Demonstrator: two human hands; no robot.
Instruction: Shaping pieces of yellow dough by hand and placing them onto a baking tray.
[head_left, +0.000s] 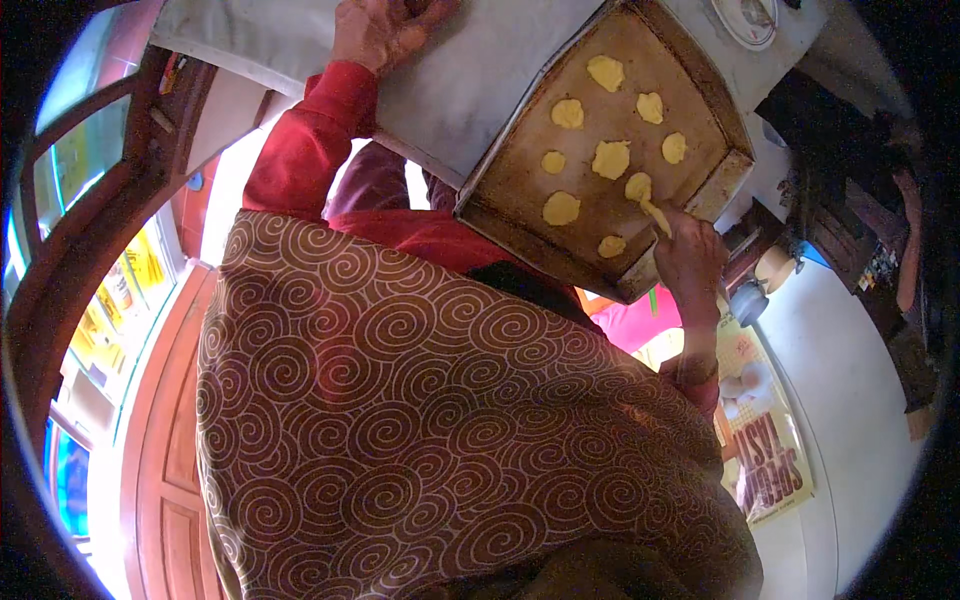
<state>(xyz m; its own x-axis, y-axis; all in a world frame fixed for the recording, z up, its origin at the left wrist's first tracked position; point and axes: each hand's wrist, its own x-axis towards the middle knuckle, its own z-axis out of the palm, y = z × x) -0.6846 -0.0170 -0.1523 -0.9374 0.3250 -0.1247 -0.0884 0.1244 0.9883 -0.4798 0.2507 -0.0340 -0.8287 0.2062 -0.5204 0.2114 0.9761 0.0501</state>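
My right hand (690, 251) grips a thin, pale yellow utensil (658, 217), perhaps a spoon or a brush. Its rounded end meets one yellow patch on a square metal baking tray (517, 180). Several flat yellow patches of batter or dough (611, 160) lie apart on the browned tray bottom, uneven in size. At the top edge of the picture, my left hand (382, 34) is over the table to the left of the tray. Its fingers are partly cut off beside a dark spot, so what it holds is unclear.
The tray rests on a pale table (450, 105) and reaches its near edge. A clear round dish or lid (748, 19) is at the top right. A wooden door (176, 420) stands at left, a printed poster (772, 465) at right. Another person's arm (909, 240) shows at far right.
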